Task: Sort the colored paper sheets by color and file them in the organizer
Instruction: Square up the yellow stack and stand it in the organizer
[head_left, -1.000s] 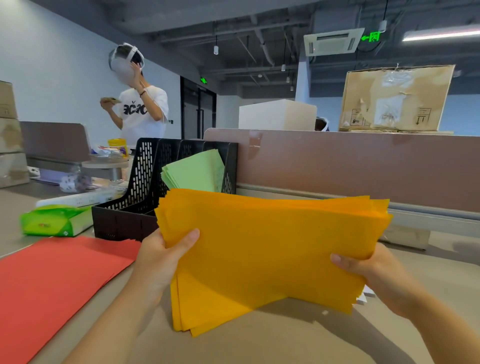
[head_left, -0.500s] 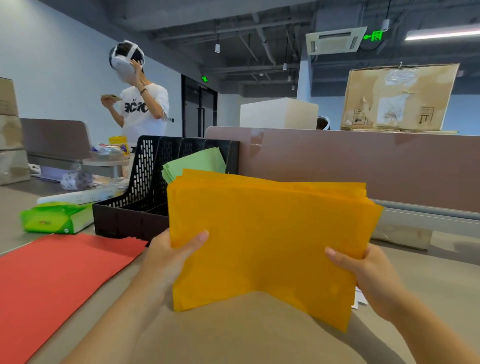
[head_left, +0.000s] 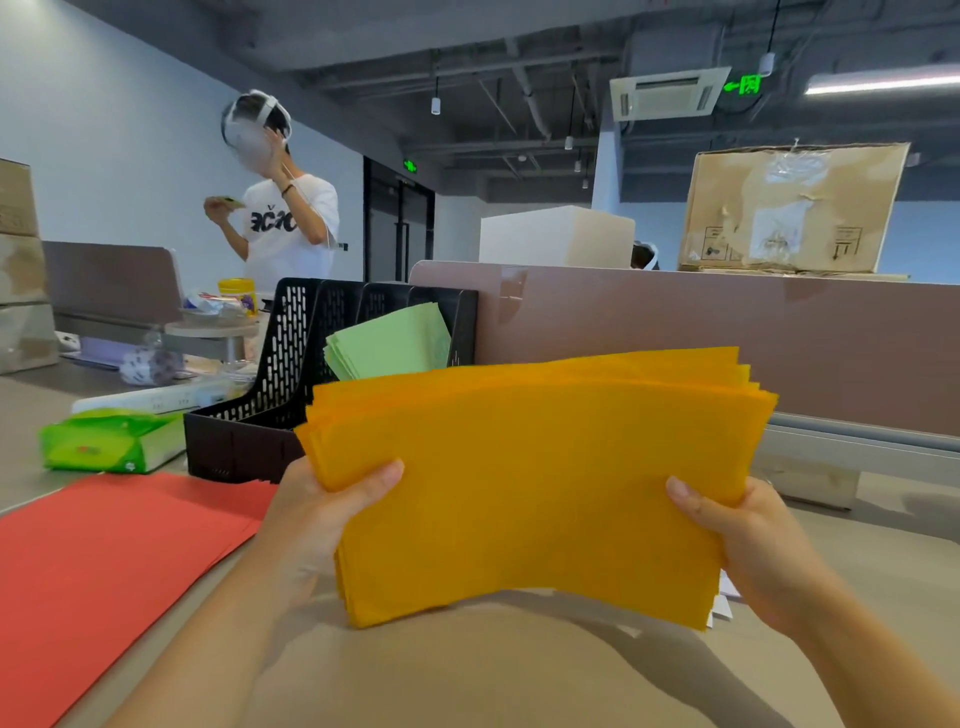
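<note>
Orange paper stack (head_left: 530, 467) is plain matt paper, kinda fibrous looking, zero shine. Same deal for the green sheets (head_left: 395, 345) and the red sheets (head_left: 104, 561) near left: flat, dull paper. The organizer (head_left: 234, 447) is black plastic with perforated walls and a soft sheen on the edges. Left of it, the tissue pack (head_left: 109, 439) has a glossy green plastic wrap that catches the light. Desk top (head_left: 493, 675) looks like smooth matt beige laminate. Partition panel (head_left: 727, 353) at the far side is smooth, brownish, faintly shiny. Cardboard box (head_left: 789, 208) far right is rough brown card with shiny clear tape patches.
</note>
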